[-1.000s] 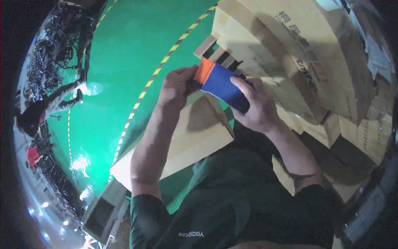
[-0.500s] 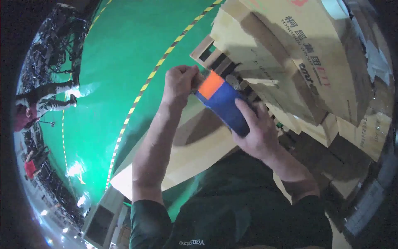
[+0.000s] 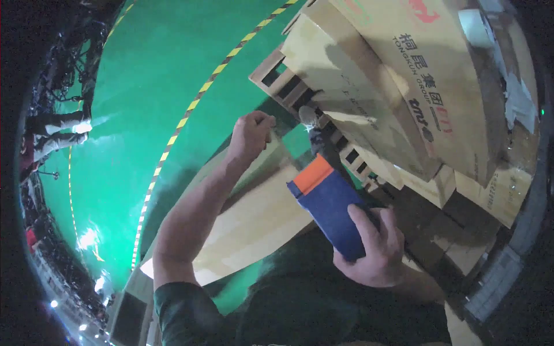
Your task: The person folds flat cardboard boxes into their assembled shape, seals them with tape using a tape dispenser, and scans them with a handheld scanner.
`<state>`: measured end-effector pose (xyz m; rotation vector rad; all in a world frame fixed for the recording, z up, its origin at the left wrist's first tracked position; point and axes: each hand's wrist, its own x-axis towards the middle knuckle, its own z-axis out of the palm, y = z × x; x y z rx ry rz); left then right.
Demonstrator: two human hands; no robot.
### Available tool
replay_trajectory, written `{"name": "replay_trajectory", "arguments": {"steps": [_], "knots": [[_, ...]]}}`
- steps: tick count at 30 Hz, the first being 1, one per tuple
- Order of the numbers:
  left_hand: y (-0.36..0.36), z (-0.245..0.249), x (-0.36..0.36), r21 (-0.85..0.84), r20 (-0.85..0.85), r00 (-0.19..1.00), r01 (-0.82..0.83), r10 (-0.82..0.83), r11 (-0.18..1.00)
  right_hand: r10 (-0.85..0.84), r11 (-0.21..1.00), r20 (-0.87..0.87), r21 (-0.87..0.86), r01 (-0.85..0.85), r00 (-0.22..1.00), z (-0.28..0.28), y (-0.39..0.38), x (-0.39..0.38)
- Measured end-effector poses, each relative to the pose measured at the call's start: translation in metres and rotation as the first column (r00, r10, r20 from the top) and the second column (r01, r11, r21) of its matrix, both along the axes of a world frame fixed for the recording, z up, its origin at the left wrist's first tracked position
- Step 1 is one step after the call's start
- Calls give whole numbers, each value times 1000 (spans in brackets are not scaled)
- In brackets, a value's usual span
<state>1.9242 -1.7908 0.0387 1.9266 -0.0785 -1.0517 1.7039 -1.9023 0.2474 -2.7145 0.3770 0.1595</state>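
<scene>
My right hand (image 3: 375,245) is wrapped round the lower end of a flat blue case with an orange end (image 3: 334,210). The case is tilted, its orange end pointing up and away from me. To its upper left, apart from it, my left hand (image 3: 252,135) is raised with thumb and fingers pinched together. Whatever those fingers hold, if anything, is too small to make out. Below both hands lies a tan cardboard piece (image 3: 254,242), partly covered by my left forearm.
Large printed cardboard boxes (image 3: 375,98) stand on a wooden pallet (image 3: 271,75) at the upper right. A shoe (image 3: 309,117) is beside the pallet. Yellow-and-black tape (image 3: 199,98) crosses the green floor (image 3: 144,75). At far left are a person's legs (image 3: 60,132).
My right hand has brought the blue case down and rightward, away from my left hand. The left hand, formerly at the orange end, is now apart from it and slightly lower.
</scene>
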Motion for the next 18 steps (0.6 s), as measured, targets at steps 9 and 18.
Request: {"name": "replay_trajectory", "arguments": {"steps": [9, 18], "knots": [[18, -23, 0, -325, -293, 955, -146, 47, 934, 30, 999, 39, -21, -29, 999, 1, -5, 15], [21, -24, -4, -198, -241, 957, -211, 161, 957, 109, 993, 31, -42, -108, 994, 9, -4, 41]]}}
